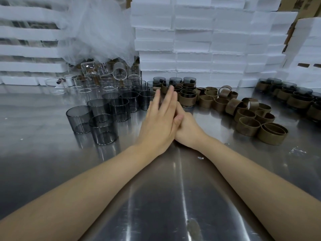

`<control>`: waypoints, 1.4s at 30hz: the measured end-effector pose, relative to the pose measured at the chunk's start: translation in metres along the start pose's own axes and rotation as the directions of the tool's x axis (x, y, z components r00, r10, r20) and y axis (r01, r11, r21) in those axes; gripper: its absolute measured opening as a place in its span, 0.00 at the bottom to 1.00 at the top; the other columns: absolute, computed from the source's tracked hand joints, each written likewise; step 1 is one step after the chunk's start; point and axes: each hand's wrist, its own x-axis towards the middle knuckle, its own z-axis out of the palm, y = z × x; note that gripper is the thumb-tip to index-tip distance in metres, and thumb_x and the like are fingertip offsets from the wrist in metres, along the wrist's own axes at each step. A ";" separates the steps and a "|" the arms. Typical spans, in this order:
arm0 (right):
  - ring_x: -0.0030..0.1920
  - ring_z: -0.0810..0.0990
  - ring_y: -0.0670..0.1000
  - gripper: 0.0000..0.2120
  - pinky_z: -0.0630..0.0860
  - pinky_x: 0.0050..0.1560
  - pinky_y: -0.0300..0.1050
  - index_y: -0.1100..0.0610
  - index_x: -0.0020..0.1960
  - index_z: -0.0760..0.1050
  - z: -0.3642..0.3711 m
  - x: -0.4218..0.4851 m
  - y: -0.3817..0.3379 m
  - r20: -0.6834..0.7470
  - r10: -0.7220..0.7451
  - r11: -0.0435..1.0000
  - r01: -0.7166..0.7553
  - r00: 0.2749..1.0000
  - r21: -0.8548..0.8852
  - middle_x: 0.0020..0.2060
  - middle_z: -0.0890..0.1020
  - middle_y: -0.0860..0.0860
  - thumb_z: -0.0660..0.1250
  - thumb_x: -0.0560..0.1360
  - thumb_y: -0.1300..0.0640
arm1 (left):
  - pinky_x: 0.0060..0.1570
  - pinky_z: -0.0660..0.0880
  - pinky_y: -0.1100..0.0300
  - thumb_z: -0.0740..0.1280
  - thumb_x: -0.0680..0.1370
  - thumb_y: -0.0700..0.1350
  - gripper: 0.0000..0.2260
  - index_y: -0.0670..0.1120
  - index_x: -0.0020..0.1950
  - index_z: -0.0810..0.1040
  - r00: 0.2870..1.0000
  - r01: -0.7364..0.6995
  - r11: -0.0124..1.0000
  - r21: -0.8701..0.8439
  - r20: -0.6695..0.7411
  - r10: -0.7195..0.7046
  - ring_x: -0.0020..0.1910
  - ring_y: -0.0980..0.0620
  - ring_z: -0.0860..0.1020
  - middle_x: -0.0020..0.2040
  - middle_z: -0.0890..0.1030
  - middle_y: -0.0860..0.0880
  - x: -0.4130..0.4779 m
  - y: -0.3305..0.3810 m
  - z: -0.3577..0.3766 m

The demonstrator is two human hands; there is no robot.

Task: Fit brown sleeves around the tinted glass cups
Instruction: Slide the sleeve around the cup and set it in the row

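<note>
- Tinted cups [79, 119]: smoky grey, see-through, bare.
- Brown sleeves [271, 134]: loose open rings.
- Left hand [159, 122] is flat against right hand [189, 131], fingers straight; the right's are mostly hidden, seemingly straight too.

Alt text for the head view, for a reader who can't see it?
A person's left hand and right hand press palm to palm, holding nothing, over a steel table. Bare tinted glass cups stand to the left, loose brown sleeves lie to the right, sleeved cups behind the hands.
</note>
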 end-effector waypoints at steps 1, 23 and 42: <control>0.42 0.82 0.53 0.19 0.76 0.40 0.46 0.57 0.59 0.65 0.000 -0.001 0.000 0.011 -0.005 1.000 0.006 1.000 -0.016 0.43 0.82 0.53 0.67 0.71 0.58 | 0.74 0.44 0.61 0.50 0.85 0.51 0.26 0.44 0.80 0.50 0.998 0.064 0.997 -0.051 -0.008 -0.064 0.80 0.50 0.44 0.81 0.45 0.50 0.001 -0.003 0.001; 0.38 0.78 0.45 0.32 0.75 0.34 0.42 0.49 0.57 0.69 -0.003 0.005 -0.007 0.076 0.177 0.831 -0.190 0.981 0.523 0.42 0.78 0.49 0.61 0.64 0.79 | 0.48 0.80 0.55 0.44 0.82 0.62 0.31 0.42 0.71 0.71 0.752 0.476 -0.260 -0.840 0.542 -0.376 0.55 0.45 0.82 0.62 0.80 0.39 0.013 -0.014 -0.001; 0.65 0.73 0.49 0.51 0.71 0.61 0.37 0.57 0.79 0.44 0.005 -0.002 -0.022 0.057 0.250 0.958 -0.256 0.967 0.130 0.69 0.70 0.52 0.75 0.69 0.62 | 0.46 0.73 0.68 0.58 0.77 0.66 0.25 0.45 0.60 0.68 0.871 0.491 0.669 -0.558 0.298 -0.390 0.50 0.62 0.78 0.51 0.79 0.55 0.005 -0.024 0.006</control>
